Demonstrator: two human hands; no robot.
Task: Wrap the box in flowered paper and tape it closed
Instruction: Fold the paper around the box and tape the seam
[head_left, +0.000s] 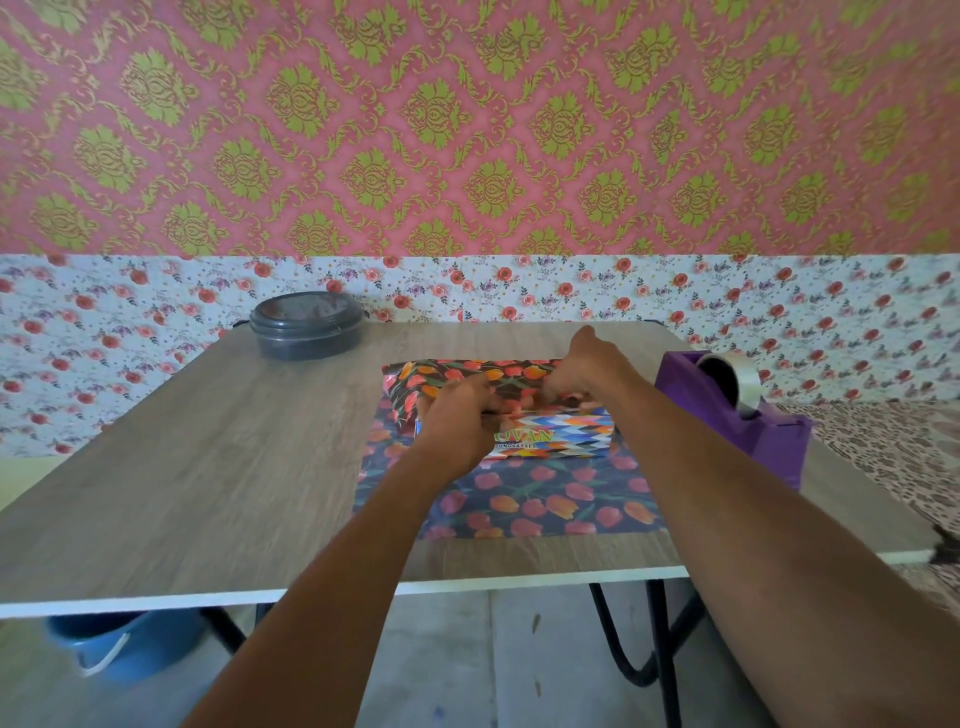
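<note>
The box (550, 439) lies on the flowered paper (545, 504) mid-tabletop (234, 467), its near side bare. Your left grip (460, 415) and right grip (587, 371) both curl onto the far flap's edge, pinching it down over the box top. Ease off either and the flap will likely spring back; pull unevenly and the box may skew on the sheet. Reaching the tape dispenser (727, 410) at your right means freeing one grip. The grey lidded container (306, 327) at the far left is closed, so its contents are hidden. What is in the blue bucket (130, 644) underneath cannot be made out.
</note>
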